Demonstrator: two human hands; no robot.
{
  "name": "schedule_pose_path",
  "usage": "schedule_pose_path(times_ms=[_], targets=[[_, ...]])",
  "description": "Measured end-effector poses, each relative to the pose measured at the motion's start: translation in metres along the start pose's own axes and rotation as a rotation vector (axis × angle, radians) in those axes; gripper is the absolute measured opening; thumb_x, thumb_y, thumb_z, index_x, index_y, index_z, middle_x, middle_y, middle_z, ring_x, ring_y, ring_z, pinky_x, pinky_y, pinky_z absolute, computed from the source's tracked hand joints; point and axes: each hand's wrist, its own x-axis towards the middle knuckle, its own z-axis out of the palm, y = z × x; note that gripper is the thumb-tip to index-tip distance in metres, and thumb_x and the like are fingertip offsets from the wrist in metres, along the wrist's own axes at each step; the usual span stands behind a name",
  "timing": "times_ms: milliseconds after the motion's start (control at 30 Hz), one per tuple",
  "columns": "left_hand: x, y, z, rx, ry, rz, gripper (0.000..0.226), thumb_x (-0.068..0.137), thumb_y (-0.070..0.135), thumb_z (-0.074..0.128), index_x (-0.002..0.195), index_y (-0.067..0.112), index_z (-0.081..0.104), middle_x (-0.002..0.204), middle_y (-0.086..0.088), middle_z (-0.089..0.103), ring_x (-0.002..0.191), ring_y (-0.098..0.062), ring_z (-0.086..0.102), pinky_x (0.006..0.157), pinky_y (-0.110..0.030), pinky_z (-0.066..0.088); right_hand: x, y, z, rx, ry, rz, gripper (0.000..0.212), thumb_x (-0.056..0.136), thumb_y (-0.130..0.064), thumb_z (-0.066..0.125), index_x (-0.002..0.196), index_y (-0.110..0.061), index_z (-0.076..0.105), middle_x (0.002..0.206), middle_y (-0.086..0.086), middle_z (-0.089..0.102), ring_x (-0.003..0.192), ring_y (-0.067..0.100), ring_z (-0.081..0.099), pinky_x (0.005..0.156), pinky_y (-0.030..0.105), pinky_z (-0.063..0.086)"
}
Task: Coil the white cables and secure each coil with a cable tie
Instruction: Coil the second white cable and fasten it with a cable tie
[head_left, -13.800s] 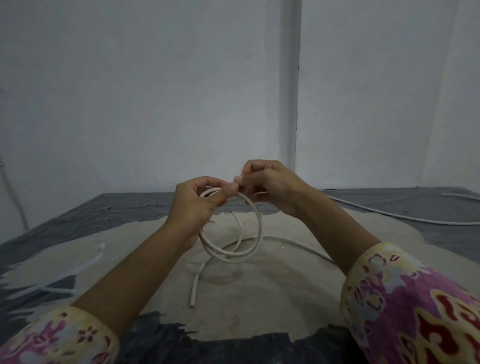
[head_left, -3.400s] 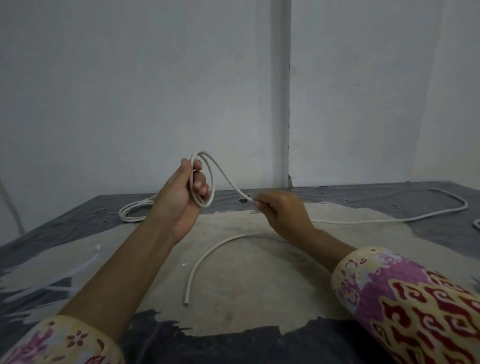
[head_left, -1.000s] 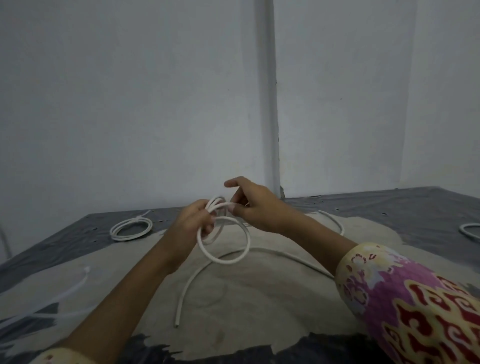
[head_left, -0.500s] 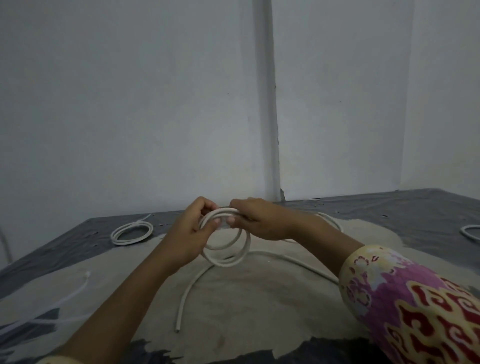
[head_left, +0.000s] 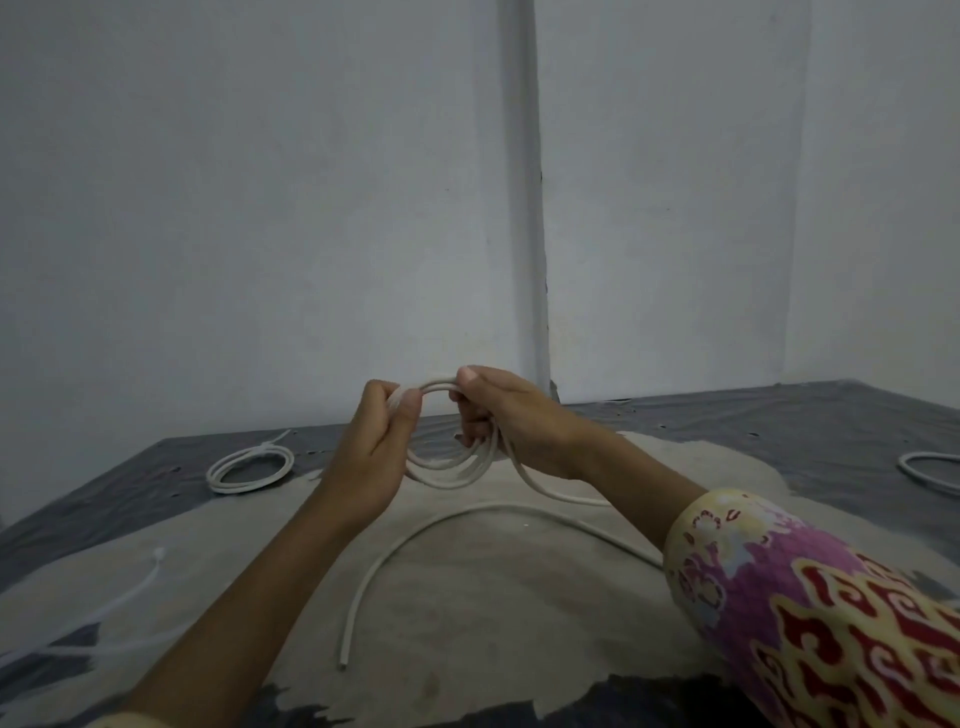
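A small coil of white cable (head_left: 452, 467) hangs in the air between my two hands above the table. My left hand (head_left: 376, 444) pinches the coil's upper left with thumb and fingers. My right hand (head_left: 506, 421) grips its upper right, fingers curled through the loops. A tail of the same cable (head_left: 550, 493) runs from the coil under my right wrist. A loose white cable (head_left: 415, 540) lies in an arc on the table below. A tied coil (head_left: 249, 465) rests at the back left. Clear cable ties (head_left: 119, 603) lie at the left.
The table (head_left: 467, 613) has a worn beige top with a dark grey plastic sheet round it. Part of another white coil (head_left: 930, 470) shows at the right edge. A white wall with a vertical pipe stands close behind the table.
The coil has gained loops and hangs wider. My right hand has shifted from the coil's top to its right side, fingers now through the loops. The left hand keeps its hold.
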Motion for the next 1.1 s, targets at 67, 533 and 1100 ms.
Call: schedule_pose_path(times_ms=[67,533,1100], targets=[[0.0,0.003,0.005,-0.032,0.043,-0.051,0.022,0.097,0.033,0.028,0.099,0.016,0.041,0.085,0.005,0.044,0.072,-0.002,0.042,0.062,-0.004,0.037,0.002,-0.003,-0.005,0.025,0.163,-0.063,0.031,0.102,-0.023,0.029,0.077,-0.013,0.045,0.067,-0.001,0.035,0.058,0.01,0.036,0.069,0.027,0.043],[-0.023,0.025,0.052,-0.934,-0.375,-0.991,0.048,0.096,0.034,0.036,0.082,-0.001,0.066,0.057,-0.004,0.063,0.04,-0.005,0.042,0.036,-0.014,0.031,0.011,-0.028,0.011,0.858,0.378,-0.114,0.031,0.102,-0.022,0.032,0.076,-0.011,0.045,0.051,-0.002,0.039,0.054,0.012,0.038,0.071,0.027,0.046],[0.008,0.007,0.014,-0.111,0.154,-0.32,0.021,0.095,0.008,0.04,0.109,0.01,0.054,0.082,-0.006,0.059,0.065,-0.016,0.049,0.064,-0.031,0.045,0.009,0.003,-0.02,0.297,0.427,0.291,0.035,0.099,-0.012,0.034,0.066,-0.009,0.044,0.061,0.005,0.046,0.044,0.009,0.053,0.047,0.022,0.044]])
